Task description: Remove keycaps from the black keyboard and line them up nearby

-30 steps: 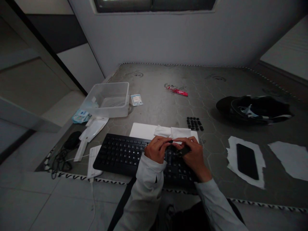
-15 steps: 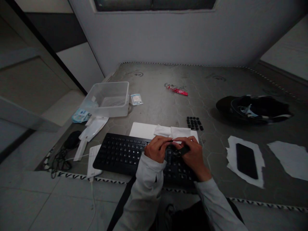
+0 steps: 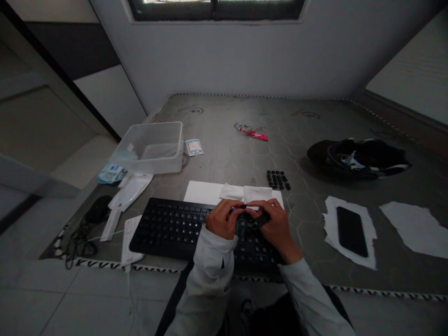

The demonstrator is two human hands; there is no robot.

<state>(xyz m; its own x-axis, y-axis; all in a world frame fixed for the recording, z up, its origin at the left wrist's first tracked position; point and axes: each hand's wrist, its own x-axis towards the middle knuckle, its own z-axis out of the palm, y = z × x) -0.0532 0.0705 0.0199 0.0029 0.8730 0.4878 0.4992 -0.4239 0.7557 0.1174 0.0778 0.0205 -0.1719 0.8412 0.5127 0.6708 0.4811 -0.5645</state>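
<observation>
Over the right half of a black keyboard, both my hands meet fingertip to fingertip. My left hand is closed, its thumb and finger pinching a small black keycap. My right hand is closed too, its fingertips at the keycap's other side. A dark strip-like tool is tucked in the right hand; its exact kind I cannot make out. Folded white cloths lie just beyond the hands on a white sheet. Several loose black keycaps sit in rows beyond my right hand.
A clear plastic bin stands at the left, beside a small packet. A mouse and a white power strip lie nearer. Farther off is a red tool. To the right are a helmet and a phone on paper.
The whole view has shifted slightly, so things appear a little farther left. My hands stay together above the keyboard, and the keycap between the fingertips has turned slightly.
</observation>
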